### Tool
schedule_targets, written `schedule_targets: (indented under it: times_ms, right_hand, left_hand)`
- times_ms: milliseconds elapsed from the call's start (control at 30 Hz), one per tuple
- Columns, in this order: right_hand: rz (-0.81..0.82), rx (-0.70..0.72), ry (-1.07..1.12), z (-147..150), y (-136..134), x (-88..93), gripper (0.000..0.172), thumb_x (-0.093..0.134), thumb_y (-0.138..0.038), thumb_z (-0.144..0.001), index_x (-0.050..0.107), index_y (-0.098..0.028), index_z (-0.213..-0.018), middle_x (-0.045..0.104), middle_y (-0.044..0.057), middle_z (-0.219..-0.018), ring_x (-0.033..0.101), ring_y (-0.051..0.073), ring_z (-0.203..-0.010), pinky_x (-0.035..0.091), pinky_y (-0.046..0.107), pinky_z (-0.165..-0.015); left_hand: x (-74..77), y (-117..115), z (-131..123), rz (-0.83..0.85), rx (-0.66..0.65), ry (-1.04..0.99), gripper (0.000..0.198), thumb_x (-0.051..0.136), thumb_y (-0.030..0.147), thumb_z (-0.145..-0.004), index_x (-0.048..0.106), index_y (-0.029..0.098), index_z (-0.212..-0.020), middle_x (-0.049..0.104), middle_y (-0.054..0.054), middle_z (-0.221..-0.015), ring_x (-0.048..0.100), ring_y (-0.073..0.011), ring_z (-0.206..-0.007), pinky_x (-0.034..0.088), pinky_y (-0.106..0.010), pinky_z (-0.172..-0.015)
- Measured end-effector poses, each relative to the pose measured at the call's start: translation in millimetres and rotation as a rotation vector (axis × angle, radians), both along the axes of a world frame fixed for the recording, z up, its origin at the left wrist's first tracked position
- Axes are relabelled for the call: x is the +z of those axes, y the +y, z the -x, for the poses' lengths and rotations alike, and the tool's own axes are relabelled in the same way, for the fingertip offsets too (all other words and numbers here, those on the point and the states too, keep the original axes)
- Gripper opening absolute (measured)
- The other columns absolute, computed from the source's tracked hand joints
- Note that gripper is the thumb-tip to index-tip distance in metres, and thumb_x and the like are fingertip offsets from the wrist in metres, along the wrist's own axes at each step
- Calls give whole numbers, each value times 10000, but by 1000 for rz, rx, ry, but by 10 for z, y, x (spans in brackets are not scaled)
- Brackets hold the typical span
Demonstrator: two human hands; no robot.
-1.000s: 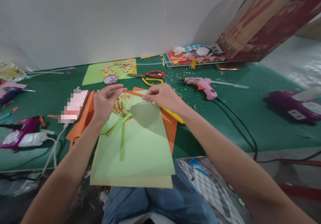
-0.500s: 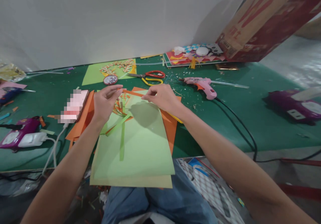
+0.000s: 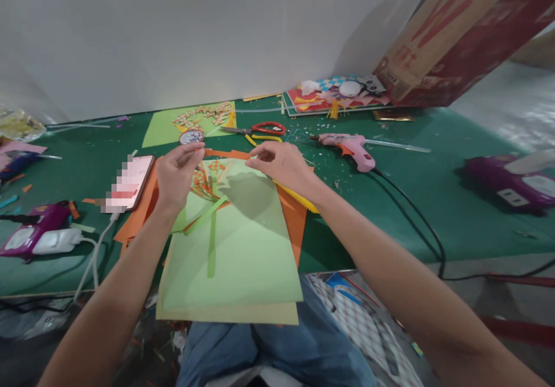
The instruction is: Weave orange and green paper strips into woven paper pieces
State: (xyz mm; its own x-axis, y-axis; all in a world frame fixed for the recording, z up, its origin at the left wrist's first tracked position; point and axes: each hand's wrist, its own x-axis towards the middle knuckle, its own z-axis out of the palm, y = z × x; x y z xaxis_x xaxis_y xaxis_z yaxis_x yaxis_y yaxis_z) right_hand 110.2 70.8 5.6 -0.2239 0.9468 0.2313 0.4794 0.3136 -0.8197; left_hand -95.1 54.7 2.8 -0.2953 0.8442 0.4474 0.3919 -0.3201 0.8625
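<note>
An orange paper strip [image 3: 225, 154] stretches between my two hands above the far edge of a paper stack. My left hand [image 3: 176, 173] pinches its left end; my right hand [image 3: 280, 164] grips the other end between thumb and fingers. Below them lie light green paper sheets [image 3: 243, 248] with orange paper [image 3: 295, 233] underneath. Loose green strips [image 3: 211, 248] rest on the top sheet, beside small orange-and-green woven pieces [image 3: 215, 167] close to my left hand. A yellow ridged edge [image 3: 299, 197] shows under my right wrist.
Red-and-yellow scissors [image 3: 255, 129] and a small round tin [image 3: 191, 137] lie beyond my hands. To the right is a pink glue gun [image 3: 347, 147] with a trailing black cord. A phone [image 3: 132, 184] and purple power strip [image 3: 39, 231] sit left. A cardboard box [image 3: 433, 45] stands back right.
My left hand has shifted slightly left and my right hand slightly up. The orange strip between them now bows upward and shows a bend near my right fingers.
</note>
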Motion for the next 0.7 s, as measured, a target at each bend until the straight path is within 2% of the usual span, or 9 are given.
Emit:
schedule_targets:
  times_ms: [67,233,433,700]
  right_hand:
    - [17,19,-6,0,-6,6,166,668,-303,-759,677,-149,-820,683,45,-752,589,139,-658,405,272,-639]
    - [9,77,17,-6,-13,15,140,622,-256,-783,643,-162,-681,665,26,-688,567,121,-591,399,277,-628]
    - [2,51,11,4,-8,14,190,624,-228,-775,595,-173,-595,603,-5,-562,517,107,-533,383,267,-601]
    - [-18,32,5,21,0,22,191,627,-208,-761,580,-170,-580,604,3,-579,511,106,-550,379,262,-601]
  left_hand:
    - [-1,-6,-1,-2,-18,10,93,696,237,-717,724,200,-797,685,12,-674,562,-99,-533,476,-241,-561]
    - [-18,-6,13,-15,-41,36,119,697,259,-722,727,205,-824,717,2,-737,565,-97,-535,493,-248,-574]
    - [-28,-1,8,2,-40,45,134,689,278,-731,728,203,-834,733,-17,-787,611,-125,-599,514,-259,-584]
    - [-19,-2,-4,17,-39,6,115,712,264,-701,720,202,-797,733,-20,-780,631,-125,-616,516,-243,-568]
